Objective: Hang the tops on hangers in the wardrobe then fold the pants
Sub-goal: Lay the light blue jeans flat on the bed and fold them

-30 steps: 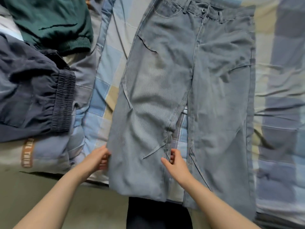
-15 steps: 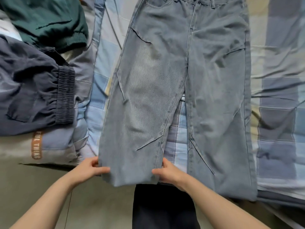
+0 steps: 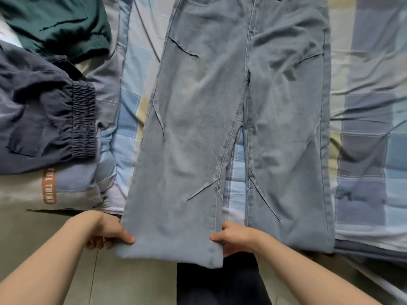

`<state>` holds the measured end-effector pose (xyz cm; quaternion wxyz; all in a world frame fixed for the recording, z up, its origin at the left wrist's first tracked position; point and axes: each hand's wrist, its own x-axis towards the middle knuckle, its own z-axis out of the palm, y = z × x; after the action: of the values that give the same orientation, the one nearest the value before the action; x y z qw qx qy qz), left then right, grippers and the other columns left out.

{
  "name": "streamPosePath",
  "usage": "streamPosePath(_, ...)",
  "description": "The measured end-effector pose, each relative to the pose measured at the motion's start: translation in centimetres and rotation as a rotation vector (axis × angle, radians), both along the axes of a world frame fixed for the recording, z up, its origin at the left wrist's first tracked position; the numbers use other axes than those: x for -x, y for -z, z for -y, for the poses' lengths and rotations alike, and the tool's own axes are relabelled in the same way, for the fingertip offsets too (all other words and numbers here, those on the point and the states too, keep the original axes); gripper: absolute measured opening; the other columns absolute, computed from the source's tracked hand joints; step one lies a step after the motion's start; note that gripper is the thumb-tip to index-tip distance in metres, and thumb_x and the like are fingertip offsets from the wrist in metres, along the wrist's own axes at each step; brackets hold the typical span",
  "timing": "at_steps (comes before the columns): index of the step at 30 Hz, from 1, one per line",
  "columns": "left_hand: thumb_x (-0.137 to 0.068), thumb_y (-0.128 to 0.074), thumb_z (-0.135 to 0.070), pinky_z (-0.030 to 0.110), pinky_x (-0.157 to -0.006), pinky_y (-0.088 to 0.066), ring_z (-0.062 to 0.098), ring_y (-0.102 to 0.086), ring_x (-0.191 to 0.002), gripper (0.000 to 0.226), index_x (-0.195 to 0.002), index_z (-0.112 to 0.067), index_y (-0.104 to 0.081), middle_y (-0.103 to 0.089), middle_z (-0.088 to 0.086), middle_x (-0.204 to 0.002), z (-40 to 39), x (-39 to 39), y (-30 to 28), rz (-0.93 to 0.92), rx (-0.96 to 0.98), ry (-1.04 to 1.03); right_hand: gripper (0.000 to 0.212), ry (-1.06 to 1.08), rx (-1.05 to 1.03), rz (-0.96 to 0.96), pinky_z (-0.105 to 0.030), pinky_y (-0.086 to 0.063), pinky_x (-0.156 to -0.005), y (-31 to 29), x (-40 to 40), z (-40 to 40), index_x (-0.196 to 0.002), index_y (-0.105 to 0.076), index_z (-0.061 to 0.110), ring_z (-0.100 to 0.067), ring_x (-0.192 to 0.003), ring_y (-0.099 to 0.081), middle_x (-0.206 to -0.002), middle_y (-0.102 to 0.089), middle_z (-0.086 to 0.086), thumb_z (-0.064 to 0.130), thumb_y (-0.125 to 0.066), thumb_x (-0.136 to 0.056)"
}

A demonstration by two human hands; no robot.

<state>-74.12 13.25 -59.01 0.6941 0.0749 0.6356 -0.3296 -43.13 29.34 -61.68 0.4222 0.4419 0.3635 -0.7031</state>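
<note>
Light blue jeans (image 3: pixel 237 119) lie spread flat on the bed, waistband at the top edge of the view, legs pointing toward me. The left leg's hem hangs past the bed's near edge. My left hand (image 3: pixel 105 232) pinches the outer corner of that leg near the hem, thumb on top. My right hand (image 3: pixel 233 237) pinches the inner edge of the same leg, thumb on top and fingers under the cloth. The right leg lies flat on the bed, untouched.
A plaid blue, grey and beige bedsheet (image 3: pixel 370 111) covers the bed. Dark navy pants with an elastic waistband (image 3: pixel 44 119) and a dark green garment (image 3: pixel 57 23) lie at the left. Below the bed edge are a grey-green floor (image 3: pixel 132 282) and my dark-clad legs (image 3: pixel 220 287).
Both hands slid down the left leg to its hem and drew it toward me, past the bed edge. The view shifted so the waistband left the frame.
</note>
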Motion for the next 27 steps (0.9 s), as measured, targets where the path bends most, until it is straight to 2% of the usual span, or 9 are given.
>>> streamPosePath(2,-0.084,-0.065,-0.055,0.018,-0.045,-0.033,0.014,-0.045,-0.048,0.041,-0.087,-0.014,-0.059,-0.058,0.001,-0.069,-0.2,-0.3,0.2,-0.134,-0.116,0.076,0.017,-0.292,-0.305,-0.074,-0.029,-0.047,-0.078,0.3,-0.4,-0.4,-0.106,-0.057,0.013,-0.025,-0.096,-0.061,-0.117,-0.064,-0.014,0.024,-0.051,-0.094)
streamPosePath(4,-0.089,-0.059,-0.053,0.022,-0.06,-0.049,0.02,-0.063,-0.075,0.049,-0.115,-0.011,-0.059,-0.067,0.008,-0.105,-1.1,-1.1,0.0,-0.218,-0.185,0.214,0.021,-0.496,-0.568,-0.12,-0.028,-0.044,-0.082,0.5,-0.9,-1.4,-0.101,-0.061,0.011,-0.028,-0.102,-0.06,-0.113,-0.066,-0.014,0.022,-0.046,-0.093)
streamPosePath(7,-0.091,-0.053,-0.046,0.029,-0.09,-0.05,0.023,-0.061,-0.114,0.046,-0.129,-0.02,-0.055,-0.059,0.005,-0.133,-4.2,-2.9,0.4,-0.278,-0.316,0.444,0.018,-0.373,-0.711,-0.091,-0.031,-0.048,-0.081,0.5,-2.1,-4.7,-0.087,-0.063,0.018,-0.029,-0.096,-0.062,-0.099,-0.071,-0.01,0.021,-0.046,-0.091)
streamPosePath(11,-0.089,-0.053,-0.025,0.034,-0.086,-0.052,0.027,-0.066,-0.1,0.014,-0.095,-0.02,-0.064,-0.071,0.007,-0.103,-11.0,-6.9,1.7,-0.32,-0.727,0.146,0.011,-0.1,-1.079,0.028,-0.035,-0.046,-0.075,0.4,-5.0,-11.7,-0.087,-0.061,0.018,-0.032,-0.088,-0.061,-0.088,-0.069,-0.009,0.016,-0.051,-0.09)
streamPosePath(15,-0.088,-0.056,-0.011,0.029,-0.068,-0.055,0.02,-0.069,-0.068,0.011,-0.089,-0.021,-0.06,-0.071,0.005,-0.078,-19.6,-12.2,3.1,-0.28,-1.008,-0.382,0.024,0.089,-1.392,0.267,-0.042,-0.04,-0.09,1.1,-9.4,-18.9,-0.113,-0.053,0.004,-0.039,-0.106,-0.052,-0.114,-0.055,-0.02,0.015,-0.055,-0.091)
streamPosePath(17,-0.091,-0.061,-0.014,0.024,-0.061,-0.053,0.016,-0.066,-0.062,0.017,-0.107,-0.015,-0.058,-0.069,0.007,-0.086,-24.0,-14.6,4.2,-0.268,-1.056,-0.611,0.043,0.098,-1.402,0.441,-0.046,-0.033,-0.101,1.7,-11.7,-21.9,-0.125,-0.045,-0.001,-0.045,-0.117,-0.043,-0.128,-0.045,-0.027,0.023,-0.059,-0.092)
streamPosePath(20,-0.091,-0.066,-0.027,0.039,-0.08,-0.054,0.021,-0.064,-0.079,0.039,-0.119,-0.012,-0.044,-0.061,-0.001,-0.087,-29.0,-16.8,5.9,-0.245,-1.043,-0.778,0.064,0.088,-1.194,0.516,-0.045,-0.032,-0.106,2.8,-13.5,-24.2,-0.129,-0.041,-0.001,-0.045,-0.124,-0.04,-0.133,-0.043,-0.028,0.043,-0.062,-0.088)
streamPosePath(24,-0.087,-0.07,-0.022,0.039,-0.082,-0.047,0.025,-0.053,-0.09,0.041,-0.111,-0.015,-0.037,-0.052,-0.003,-0.085,-32.0,-18.7,7.0,-0.354,-1.104,-0.732,0.038,0.005,-1.118,0.246,-0.034,-0.041,-0.085,3.7,-14.4,-25.4,-0.115,-0.057,0.002,-0.039,-0.112,-0.055,-0.119,-0.061,-0.021,0.033,-0.059,-0.093)
streamPosePath(27,-0.088,-0.068,-0.026,0.036,-0.078,-0.044,0.031,-0.056,-0.093,0.032,-0.107,-0.013,-0.045,-0.061,0.008,-0.098,-31.1,-19.1,6.9,-0.438,-1.086,-0.46,0.022,0.099,-1.161,0.226,-0.033,-0.041,-0.077,3.1,-17.0,-25.9,-0.104,-0.062,0.002,-0.037,-0.103,-0.059,-0.108,-0.067,-0.018,0.021,-0.056,-0.095)
